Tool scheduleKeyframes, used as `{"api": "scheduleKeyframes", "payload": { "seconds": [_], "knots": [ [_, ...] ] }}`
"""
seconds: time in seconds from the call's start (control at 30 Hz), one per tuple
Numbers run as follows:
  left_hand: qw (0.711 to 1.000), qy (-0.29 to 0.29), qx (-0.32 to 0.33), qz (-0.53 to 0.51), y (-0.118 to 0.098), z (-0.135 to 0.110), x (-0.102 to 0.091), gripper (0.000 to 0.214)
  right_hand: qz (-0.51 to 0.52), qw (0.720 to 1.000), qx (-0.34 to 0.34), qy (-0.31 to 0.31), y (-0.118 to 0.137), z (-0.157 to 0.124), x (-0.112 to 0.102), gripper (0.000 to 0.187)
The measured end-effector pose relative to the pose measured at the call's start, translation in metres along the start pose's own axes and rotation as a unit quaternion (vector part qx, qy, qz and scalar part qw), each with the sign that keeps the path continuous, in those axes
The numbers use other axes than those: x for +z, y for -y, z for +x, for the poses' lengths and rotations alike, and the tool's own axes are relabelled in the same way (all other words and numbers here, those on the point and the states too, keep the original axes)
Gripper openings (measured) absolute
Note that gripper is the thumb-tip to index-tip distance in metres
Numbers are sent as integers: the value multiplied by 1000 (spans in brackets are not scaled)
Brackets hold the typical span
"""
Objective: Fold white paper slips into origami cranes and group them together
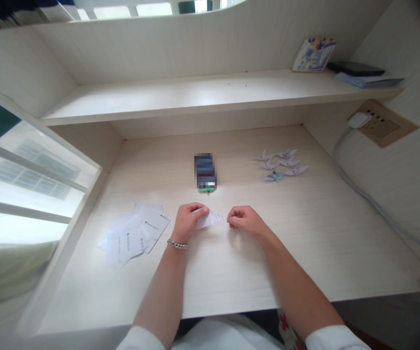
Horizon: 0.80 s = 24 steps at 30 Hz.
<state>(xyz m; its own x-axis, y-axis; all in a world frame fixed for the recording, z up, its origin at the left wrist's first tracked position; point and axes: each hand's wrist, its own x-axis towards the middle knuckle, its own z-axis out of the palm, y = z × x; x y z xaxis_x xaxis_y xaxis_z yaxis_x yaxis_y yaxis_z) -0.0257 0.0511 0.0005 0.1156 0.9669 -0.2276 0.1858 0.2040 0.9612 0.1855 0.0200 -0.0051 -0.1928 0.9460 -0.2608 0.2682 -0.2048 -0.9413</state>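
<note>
A small white folded paper [212,219] with printed text is held just above the desk, tapering to a point on its right. My left hand [190,218], with a chain bracelet on the wrist, grips its wide end between thumb and fingers. At the pointed tip, my right hand [242,219] is closed in a pinch. Loose printed paper sheets [130,238] lie overlapping to the left of my left hand. Beyond my right hand sit several white folded paper cranes [270,166] and one light blue paper crane [274,176].
A phone [205,171] with a blurred screen and green edge lies on the desk [151,165] ahead of my hands. The shelf [181,97] above carries a small box [314,54] and a dark flat item [356,68]. A cable [363,194] runs from the wall socket [387,124] down the right side.
</note>
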Motion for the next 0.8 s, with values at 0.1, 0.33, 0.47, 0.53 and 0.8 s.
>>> {"api": "scheduleKeyframes", "payload": {
  "seconds": [0.1, 0.33, 0.47, 0.53, 0.8],
  "knots": [
    [998, -40, -7, -36, 2, 3, -6, 24, 45, 999, 4, -16, -2, 1, -6, 9],
    [999, 9, 5, -52, -1, 0, 3, 25, 99, 994, -46, -18, 1, 4, 9, 19],
    [995, 94, 11, -15, -3, -2, 4, 22, 98, 992, -50, -54, -3, 6, 10, 18],
    [990, 134, 19, 27, -4, -4, 5, 20, 72, 995, -49, -56, -5, 6, 9, 17],
    [965, 190, 80, 160, -6, -11, 16, 20, -3, 999, -39, -29, -5, 4, 12, 16]
  ]
}}
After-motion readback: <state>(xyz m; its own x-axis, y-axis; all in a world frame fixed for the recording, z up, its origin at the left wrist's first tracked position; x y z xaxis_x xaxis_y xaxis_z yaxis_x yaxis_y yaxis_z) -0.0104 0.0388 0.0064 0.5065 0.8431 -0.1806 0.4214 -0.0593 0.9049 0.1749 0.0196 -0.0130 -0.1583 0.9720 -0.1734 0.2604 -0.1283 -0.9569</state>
